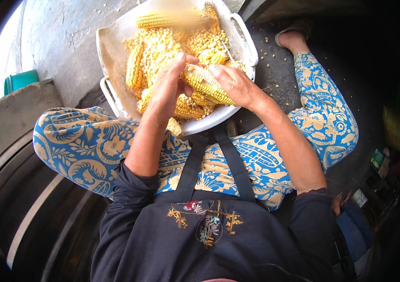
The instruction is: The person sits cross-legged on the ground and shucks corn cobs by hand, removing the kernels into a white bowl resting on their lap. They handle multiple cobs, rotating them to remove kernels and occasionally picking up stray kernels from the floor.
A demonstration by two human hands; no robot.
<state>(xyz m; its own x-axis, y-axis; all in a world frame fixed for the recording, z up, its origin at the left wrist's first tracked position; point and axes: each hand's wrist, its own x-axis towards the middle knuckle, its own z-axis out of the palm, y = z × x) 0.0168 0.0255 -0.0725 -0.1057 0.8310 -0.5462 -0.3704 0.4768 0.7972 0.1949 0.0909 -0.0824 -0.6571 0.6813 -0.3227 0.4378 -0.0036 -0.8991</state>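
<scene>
A yellow corn cob (pixel 207 84), partly stripped of kernels along its upper side, lies between my hands over a white plastic basin. My right hand (pixel 237 84) grips its right end, thumb on the bare strip. At the cob's left end, my left hand (pixel 171 83) has its fingers bent, and whether it grips the cob is unclear. The white basin (pixel 217 118) holds loose kernels (pixel 161 46) and several whole cobs, such as one at the left (pixel 135 67). A thin metal tool (pixel 229 54) leans among the kernels near the right wall. A blur hides part of the basin's top.
My bent legs in patterned trousers flank the basin, which has side handles (pixel 247 37). Scattered kernels (pixel 273 55) lie on the concrete floor at the right. A low concrete ledge (pixel 13 109) and a green container (pixel 23 81) stand at the left. Part of another person's hand (pixel 337 204) shows at lower right.
</scene>
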